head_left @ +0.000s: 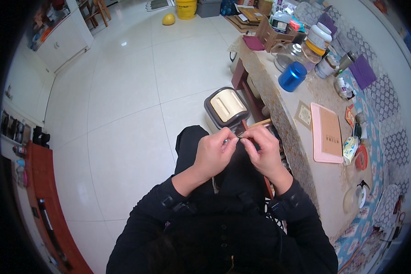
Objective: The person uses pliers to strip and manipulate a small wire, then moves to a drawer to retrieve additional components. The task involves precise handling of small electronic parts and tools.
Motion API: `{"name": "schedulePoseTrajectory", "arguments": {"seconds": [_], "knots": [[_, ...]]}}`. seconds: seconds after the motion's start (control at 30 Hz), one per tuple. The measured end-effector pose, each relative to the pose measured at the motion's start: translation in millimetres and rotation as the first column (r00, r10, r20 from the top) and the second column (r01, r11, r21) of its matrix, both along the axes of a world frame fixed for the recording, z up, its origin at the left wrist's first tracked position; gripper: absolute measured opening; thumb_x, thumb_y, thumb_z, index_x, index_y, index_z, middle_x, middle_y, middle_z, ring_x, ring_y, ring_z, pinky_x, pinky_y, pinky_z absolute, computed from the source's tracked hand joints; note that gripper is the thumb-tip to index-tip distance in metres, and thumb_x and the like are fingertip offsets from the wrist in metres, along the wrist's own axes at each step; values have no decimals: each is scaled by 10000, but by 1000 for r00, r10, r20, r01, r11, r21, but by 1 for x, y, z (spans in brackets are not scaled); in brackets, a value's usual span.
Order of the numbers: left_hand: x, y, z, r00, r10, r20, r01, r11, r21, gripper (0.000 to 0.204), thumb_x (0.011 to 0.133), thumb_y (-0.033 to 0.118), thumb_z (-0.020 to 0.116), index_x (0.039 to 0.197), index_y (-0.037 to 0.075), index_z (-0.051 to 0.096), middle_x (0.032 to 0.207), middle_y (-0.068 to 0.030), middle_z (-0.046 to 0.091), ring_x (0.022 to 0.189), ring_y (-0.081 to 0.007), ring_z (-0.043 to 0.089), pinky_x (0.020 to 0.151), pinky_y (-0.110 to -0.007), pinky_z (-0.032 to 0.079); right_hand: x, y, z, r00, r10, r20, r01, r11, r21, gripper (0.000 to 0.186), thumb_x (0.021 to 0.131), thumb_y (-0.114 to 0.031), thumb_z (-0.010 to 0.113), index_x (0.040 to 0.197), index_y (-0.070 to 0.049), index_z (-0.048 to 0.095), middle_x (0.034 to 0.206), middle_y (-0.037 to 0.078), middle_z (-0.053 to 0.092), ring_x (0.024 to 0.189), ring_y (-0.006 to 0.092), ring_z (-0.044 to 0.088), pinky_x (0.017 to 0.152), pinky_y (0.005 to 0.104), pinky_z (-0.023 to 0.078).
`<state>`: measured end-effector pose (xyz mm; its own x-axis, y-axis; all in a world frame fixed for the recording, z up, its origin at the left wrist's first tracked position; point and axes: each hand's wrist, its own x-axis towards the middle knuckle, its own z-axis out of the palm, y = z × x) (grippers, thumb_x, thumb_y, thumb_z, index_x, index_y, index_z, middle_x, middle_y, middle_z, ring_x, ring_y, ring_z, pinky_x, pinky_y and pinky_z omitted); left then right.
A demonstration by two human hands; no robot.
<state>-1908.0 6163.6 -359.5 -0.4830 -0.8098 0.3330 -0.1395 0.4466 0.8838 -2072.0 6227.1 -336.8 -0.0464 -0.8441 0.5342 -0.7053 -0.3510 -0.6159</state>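
Observation:
Over my lap, my left hand and my right hand meet, both with thumb and fingertips pinched together. Between the fingertips shows a thin, dark, slightly greenish sliver, too small to name. A small pale blue spot by the left fingers cannot be made out either. Just beyond the hands stands a waste bin with a cream lid and a dark rim. My legs in black trousers are below the hands.
At my right runs a long table with a patterned cloth. It carries a blue jar, a glass teapot, a pink board and a red bowl. A yellow bucket and a yellow round object are far ahead on the floor.

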Motion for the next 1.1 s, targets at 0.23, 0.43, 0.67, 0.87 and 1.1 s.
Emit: {"name": "schedulePoseTrajectory", "arguments": {"seconds": [0.23,0.43,0.67,0.87,1.1], "knots": [[-3,0,3,993,-48,109,55,996,-65,99,884,131,641,878,54,578,631,-166,586,569,-353,612,509,-401,455,-6,-4,4,987,54,-152,-56,998,-8,103,786,11,691,869,-13,635,850,126,605,768,322,619,675,374,509],[3,-9,0,942,-240,234,231,971,65,125,887,163,600,879,39,587,670,-211,599,657,-414,620,579,-477,475,-8,-4,5,956,133,-260,-134,991,15,137,747,-9,686,869,-27,626,855,117,590,783,313,606,688,383,496],[5,-1,-14,891,-243,384,240,969,56,140,853,148,590,839,14,626,728,-242,628,700,-444,622,617,-491,497,-1,5,2,862,168,-478,-144,986,86,155,738,-48,660,879,-39,596,884,103,561,831,297,590,721,388,480],[5,4,-26,938,-268,220,222,951,215,147,874,137,591,912,0,627,714,-225,622,639,-398,621,605,-422,498,1,3,-3,787,211,-580,-156,977,143,102,787,-94,600,882,-63,581,832,72,517,821,246,560,728,352,438],[11,-18,-38,944,-331,5,312,896,316,191,972,185,581,924,2,609,667,-35,573,633,-73,473,581,-277,424,-6,2,-12,790,252,-559,-219,967,127,125,780,-83,616,896,-53,580,861,82,549,831,250,580,730,356,456]]}}
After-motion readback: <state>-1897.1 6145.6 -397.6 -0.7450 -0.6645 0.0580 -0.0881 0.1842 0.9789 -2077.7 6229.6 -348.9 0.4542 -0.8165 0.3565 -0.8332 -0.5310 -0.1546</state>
